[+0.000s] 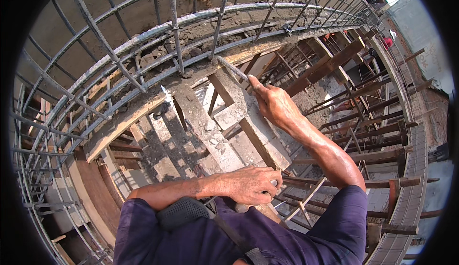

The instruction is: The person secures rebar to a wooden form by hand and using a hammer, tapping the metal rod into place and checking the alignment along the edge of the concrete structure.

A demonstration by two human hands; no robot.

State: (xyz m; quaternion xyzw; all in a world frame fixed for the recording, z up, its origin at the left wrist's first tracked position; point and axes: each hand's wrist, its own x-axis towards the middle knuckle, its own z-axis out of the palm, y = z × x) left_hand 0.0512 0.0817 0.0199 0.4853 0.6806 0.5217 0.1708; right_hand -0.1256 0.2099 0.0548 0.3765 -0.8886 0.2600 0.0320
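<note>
My right hand (276,103) reaches forward with its fingers closed round the near end of a thin grey bar-like tool (232,68). The tool's far end touches the edge of the wooden formwork (196,79) below the rebar. Close to my body, my left hand (245,184) is closed, its fingers curled beside the near end of a mortar-smeared board (267,145). A small grey spot shows at its fingertips, but what they hold is hidden. Broken bits of mortar (215,138) lie on the plank between my arms.
A curved rebar cage (174,26) runs across the far side and down the left, with rubble (158,52) at its base. Gaps between planks open onto lower levels. Several timber props (330,66) stand at right. A person in a red cap (392,35) is at far right.
</note>
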